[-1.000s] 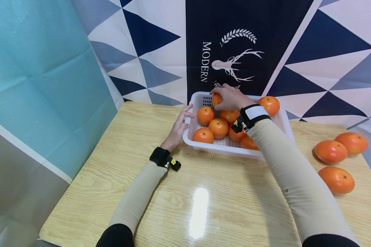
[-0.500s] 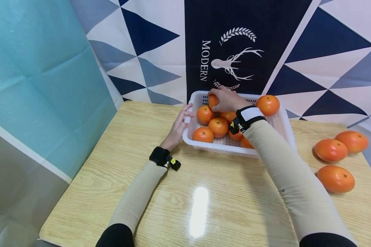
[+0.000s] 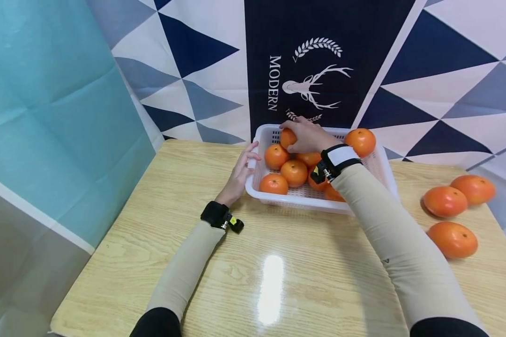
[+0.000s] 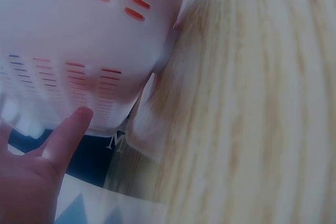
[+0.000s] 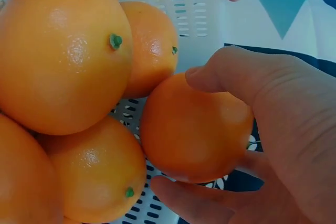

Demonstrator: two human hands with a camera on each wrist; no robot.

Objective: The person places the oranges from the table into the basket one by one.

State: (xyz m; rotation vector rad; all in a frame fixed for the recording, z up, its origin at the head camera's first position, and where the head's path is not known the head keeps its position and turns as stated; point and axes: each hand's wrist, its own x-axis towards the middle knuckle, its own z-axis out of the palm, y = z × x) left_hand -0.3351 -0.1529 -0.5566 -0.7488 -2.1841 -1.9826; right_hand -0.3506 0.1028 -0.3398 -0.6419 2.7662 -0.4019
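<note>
At the far left corner of the white basket [image 3: 379, 164], an orange [image 3: 287, 137] sits in the grasp of the right hand [image 3: 309, 135]. From the head view most of this fruit is covered by the fingers, and only its left flank shows. The right wrist view gives it better: a smooth, evenly orange globe with a dull sheen, thumb [image 5: 231, 72] curled over its top and fingers [image 5: 199, 203] wrapped beneath, so the hand is closed round it. Its stem end is turned out of sight. It touches a neighbouring orange [image 5: 152, 45] and hangs just above the slotted basket floor; whether it rests on that floor cannot be told.

Other oranges [image 3: 294, 172] lie packed in the basket, several partly hidden behind the right wrist and its white band [image 3: 346, 154]. One orange [image 3: 360, 141] sits high at the basket's far right side.

The left hand [image 3: 239, 173] lies against the basket's left wall with fingers extended and relaxed, gripping nothing. The left wrist view is blurred; it shows only a thumb tip [image 4: 71, 129] by the perforated wall and wood grain.

Three larger orange fruits [image 3: 445, 200] lie on the wooden table [image 3: 160, 224] to the right, well apart from the basket. A patterned cloth backdrop [image 3: 426, 70] hangs behind.
</note>
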